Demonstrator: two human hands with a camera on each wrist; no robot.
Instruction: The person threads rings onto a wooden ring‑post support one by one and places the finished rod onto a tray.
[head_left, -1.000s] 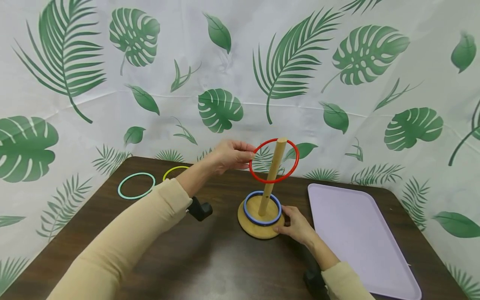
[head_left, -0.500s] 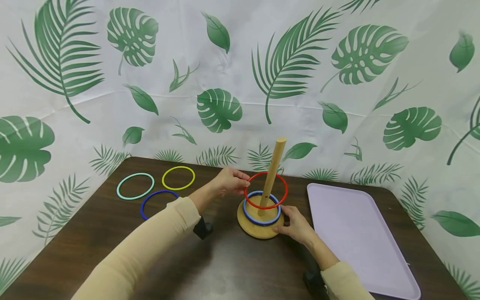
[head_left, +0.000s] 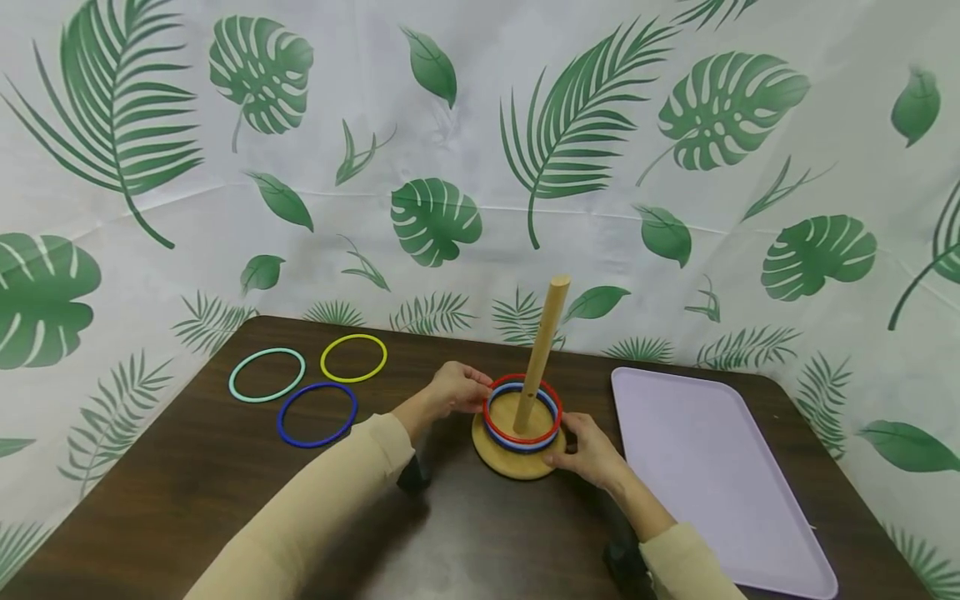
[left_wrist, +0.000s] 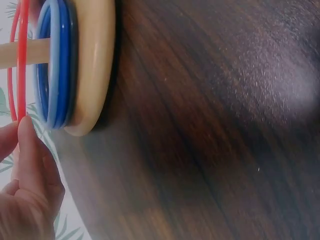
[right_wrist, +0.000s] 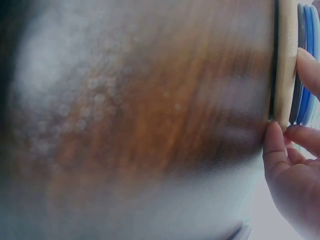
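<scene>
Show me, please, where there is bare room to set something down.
Bare: the lilac rectangular tray and the dark wooden table in front of the round wooden base, between the cream sleeves. Crowded: that base, with stacked blue rings, red ring, left hand and right hand; far left, with turquoise ring, yellow ring and dark blue ring.

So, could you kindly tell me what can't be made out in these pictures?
Head: dark lowest ring, mostly covered by rings above.
Left wrist: red ring, cut off by the top edge; peg, by the left edge.
Right wrist: right hand, cut off by the right edge; tabletop, blurred.
</scene>
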